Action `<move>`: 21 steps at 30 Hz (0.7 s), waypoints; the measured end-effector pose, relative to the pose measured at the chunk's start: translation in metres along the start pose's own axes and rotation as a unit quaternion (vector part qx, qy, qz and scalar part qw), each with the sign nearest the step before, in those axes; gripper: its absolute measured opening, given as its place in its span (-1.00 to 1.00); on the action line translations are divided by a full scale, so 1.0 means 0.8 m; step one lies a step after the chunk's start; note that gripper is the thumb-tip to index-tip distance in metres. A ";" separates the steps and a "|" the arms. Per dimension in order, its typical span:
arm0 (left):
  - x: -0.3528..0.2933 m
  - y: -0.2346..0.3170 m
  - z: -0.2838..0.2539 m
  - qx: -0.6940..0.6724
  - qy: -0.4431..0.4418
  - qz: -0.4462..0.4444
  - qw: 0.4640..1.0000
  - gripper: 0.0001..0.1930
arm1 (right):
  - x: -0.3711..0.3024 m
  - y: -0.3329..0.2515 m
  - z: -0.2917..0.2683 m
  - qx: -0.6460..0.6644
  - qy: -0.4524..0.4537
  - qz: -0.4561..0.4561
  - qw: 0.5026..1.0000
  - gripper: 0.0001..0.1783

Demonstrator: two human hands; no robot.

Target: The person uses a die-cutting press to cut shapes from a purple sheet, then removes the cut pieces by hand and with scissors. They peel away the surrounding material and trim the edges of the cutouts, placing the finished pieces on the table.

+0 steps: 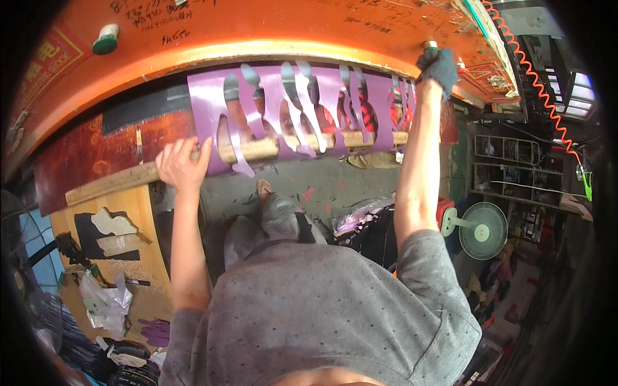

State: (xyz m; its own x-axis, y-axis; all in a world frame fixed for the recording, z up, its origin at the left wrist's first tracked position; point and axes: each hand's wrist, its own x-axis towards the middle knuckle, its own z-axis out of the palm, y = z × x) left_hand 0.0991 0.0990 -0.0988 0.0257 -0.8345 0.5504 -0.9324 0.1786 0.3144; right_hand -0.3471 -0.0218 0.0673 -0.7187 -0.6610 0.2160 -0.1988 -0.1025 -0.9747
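My bare left hand [183, 162] rests over a long wooden bar [119, 180], fingers curled on it and thumb spread toward the purple sheet. That purple sheet [205, 96] has several long cut-out shapes and drapes over the table's near edge. Further right, my right hand [438, 69], in a dark glove, is closed at a white-and-green button [430, 45] on the orange machine beam [270, 35]. Its fingertips are partly hidden by the glove's back. Red and dark patches show through the sheet's holes.
A matching button [107, 38] sits on the beam's left. At lower left, a wooden table [138, 206] carries pale cut pieces, a plastic bag [106, 299] and a purple glove [155, 332]. A fan [483, 230] stands right; an orange coiled hose [541, 83] hangs above shelving.
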 end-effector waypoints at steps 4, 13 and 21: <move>0.051 -0.008 0.033 -0.011 0.019 0.069 0.997 -0.73 | -0.111 0.082 -0.051 0.026 -0.041 0.056 0.997 -0.72; 0.057 -0.019 0.052 0.002 0.016 0.072 0.997 -0.77 | -0.307 0.229 -0.098 -0.325 -0.221 0.064 0.917 -0.66; 0.061 -0.013 0.048 0.007 -0.006 0.058 0.998 -0.74 | -0.357 0.216 -0.109 -0.409 -0.307 -0.044 0.858 -0.89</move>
State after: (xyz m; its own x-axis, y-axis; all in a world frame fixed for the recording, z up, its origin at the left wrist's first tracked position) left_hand 0.0961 0.0363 -0.1047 -0.0871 -0.8147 0.5733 -0.9335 0.2677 0.2386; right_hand -0.2341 0.2145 -0.1575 -0.2399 -0.9704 -0.0288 -0.8160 0.2176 -0.5355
